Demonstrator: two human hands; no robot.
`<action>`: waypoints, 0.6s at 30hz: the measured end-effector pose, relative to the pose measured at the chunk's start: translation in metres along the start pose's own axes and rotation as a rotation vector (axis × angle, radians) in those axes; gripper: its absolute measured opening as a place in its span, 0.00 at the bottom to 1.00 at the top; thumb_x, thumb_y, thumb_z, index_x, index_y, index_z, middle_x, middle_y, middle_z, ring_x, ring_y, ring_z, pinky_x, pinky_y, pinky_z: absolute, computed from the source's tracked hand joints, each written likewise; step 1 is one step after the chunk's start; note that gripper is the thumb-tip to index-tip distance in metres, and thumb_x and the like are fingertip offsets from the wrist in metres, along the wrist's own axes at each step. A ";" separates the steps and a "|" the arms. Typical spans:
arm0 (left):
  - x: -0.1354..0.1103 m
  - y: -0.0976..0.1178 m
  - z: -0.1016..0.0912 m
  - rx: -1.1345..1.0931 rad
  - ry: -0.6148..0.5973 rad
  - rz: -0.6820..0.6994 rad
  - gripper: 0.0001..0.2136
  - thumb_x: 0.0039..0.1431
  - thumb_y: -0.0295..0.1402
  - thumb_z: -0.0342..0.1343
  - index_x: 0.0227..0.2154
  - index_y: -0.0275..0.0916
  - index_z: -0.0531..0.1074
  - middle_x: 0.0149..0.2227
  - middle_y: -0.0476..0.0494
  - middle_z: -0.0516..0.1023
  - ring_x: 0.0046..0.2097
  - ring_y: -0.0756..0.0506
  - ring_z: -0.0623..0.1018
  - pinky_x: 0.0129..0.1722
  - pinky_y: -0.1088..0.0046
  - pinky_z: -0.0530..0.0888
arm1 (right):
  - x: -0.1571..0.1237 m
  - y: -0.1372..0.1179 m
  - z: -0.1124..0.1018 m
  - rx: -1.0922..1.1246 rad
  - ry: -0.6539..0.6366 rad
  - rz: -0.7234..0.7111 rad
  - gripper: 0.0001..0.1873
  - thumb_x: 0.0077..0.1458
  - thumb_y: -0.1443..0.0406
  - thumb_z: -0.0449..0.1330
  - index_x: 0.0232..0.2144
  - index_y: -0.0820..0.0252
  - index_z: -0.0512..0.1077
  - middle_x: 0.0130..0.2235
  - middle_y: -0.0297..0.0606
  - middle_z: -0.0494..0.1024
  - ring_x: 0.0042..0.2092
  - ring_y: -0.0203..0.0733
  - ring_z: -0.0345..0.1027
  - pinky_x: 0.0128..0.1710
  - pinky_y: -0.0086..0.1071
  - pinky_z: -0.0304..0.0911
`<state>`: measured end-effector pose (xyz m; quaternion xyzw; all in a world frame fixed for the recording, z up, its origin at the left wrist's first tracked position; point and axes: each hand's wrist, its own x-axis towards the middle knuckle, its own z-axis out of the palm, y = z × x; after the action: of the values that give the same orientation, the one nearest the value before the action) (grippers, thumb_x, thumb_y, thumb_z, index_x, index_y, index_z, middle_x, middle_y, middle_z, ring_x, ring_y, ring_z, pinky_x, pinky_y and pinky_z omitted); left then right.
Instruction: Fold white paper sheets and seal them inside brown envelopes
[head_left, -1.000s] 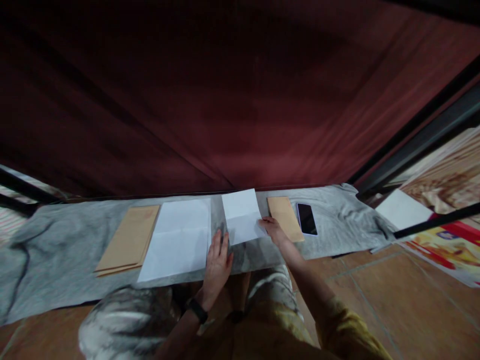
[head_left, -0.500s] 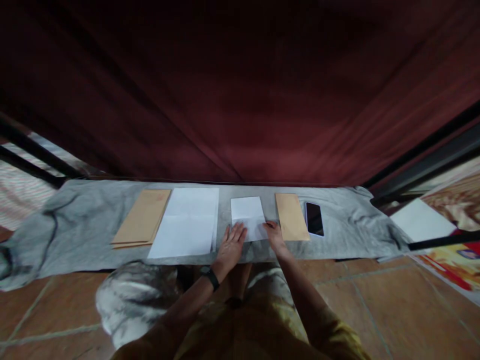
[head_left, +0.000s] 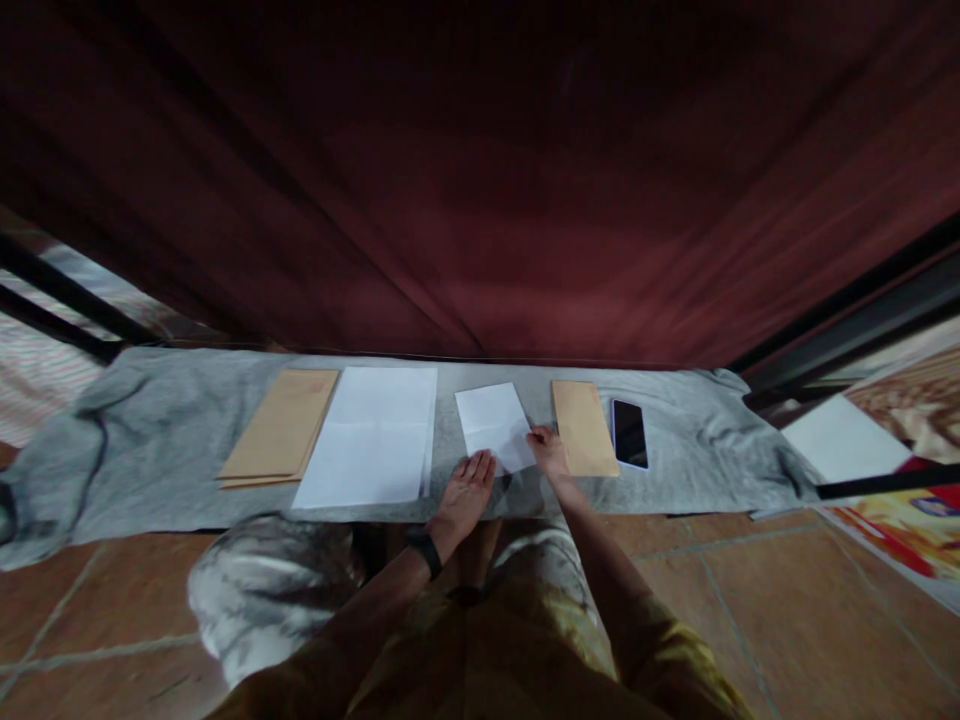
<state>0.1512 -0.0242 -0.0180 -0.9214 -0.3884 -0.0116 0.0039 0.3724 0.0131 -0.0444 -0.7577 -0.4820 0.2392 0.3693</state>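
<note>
A folded sheet of white paper [head_left: 491, 418] lies at a slant on the grey cloth in front of me. My left hand [head_left: 468, 490] rests flat at its near left corner, fingers stretched out. On the sheet's right edge, my right hand [head_left: 549, 448] pinches the paper between thumb and fingers. Just right of that hand is a single brown envelope [head_left: 585, 430]. Left of the folded sheet lies a stack of larger white sheets [head_left: 371, 435], with a crease across the top one.
Several brown envelopes [head_left: 281, 425] lie left of the white stack. A dark-screened phone [head_left: 629, 435] is at the right. The grey cloth [head_left: 697, 440] covers the narrow surface, a dark red curtain [head_left: 480, 200] hangs behind, and black bars [head_left: 855, 330] flank it.
The folded sheet has turned, its far edge swinging left. My right hand stays at its right edge, while my left hand now covers less of the paper.
</note>
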 end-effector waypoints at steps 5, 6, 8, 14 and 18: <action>-0.007 -0.006 -0.002 -0.033 0.008 0.017 0.30 0.58 0.16 0.43 0.64 0.34 0.63 0.66 0.33 0.66 0.67 0.42 0.66 0.63 0.59 0.67 | -0.014 -0.002 -0.010 -0.082 -0.019 0.034 0.10 0.57 0.66 0.55 0.35 0.61 0.77 0.30 0.40 0.81 0.32 0.44 0.76 0.33 0.31 0.68; -0.010 -0.008 -0.003 -0.029 0.009 0.021 0.30 0.58 0.16 0.43 0.64 0.34 0.64 0.66 0.33 0.66 0.67 0.42 0.66 0.63 0.59 0.67 | -0.019 -0.003 -0.013 -0.091 -0.023 0.033 0.10 0.57 0.67 0.55 0.36 0.61 0.77 0.31 0.41 0.81 0.34 0.44 0.76 0.35 0.31 0.68; -0.016 -0.012 -0.003 -0.020 0.016 0.028 0.30 0.57 0.16 0.43 0.64 0.34 0.64 0.66 0.34 0.66 0.67 0.43 0.66 0.63 0.60 0.67 | -0.032 -0.007 -0.019 -0.126 -0.006 -0.007 0.12 0.58 0.68 0.55 0.41 0.60 0.77 0.37 0.43 0.82 0.40 0.45 0.76 0.41 0.33 0.68; -0.023 -0.017 -0.005 -0.012 0.058 0.048 0.28 0.58 0.16 0.43 0.61 0.31 0.66 0.65 0.32 0.67 0.66 0.43 0.67 0.65 0.61 0.67 | -0.054 -0.044 -0.008 -0.261 -0.037 -0.481 0.18 0.65 0.68 0.50 0.52 0.58 0.75 0.55 0.45 0.76 0.57 0.47 0.69 0.59 0.43 0.65; -0.021 -0.015 -0.003 0.010 0.038 0.040 0.24 0.59 0.17 0.43 0.57 0.29 0.71 0.63 0.30 0.70 0.65 0.41 0.70 0.64 0.61 0.68 | -0.041 -0.060 0.019 -0.254 -0.314 -0.761 0.18 0.68 0.66 0.50 0.56 0.57 0.73 0.60 0.40 0.73 0.64 0.42 0.62 0.66 0.42 0.58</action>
<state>0.1253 -0.0290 -0.0154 -0.9286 -0.3697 -0.0270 0.0159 0.3085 -0.0021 -0.0079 -0.5197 -0.8032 0.1370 0.2569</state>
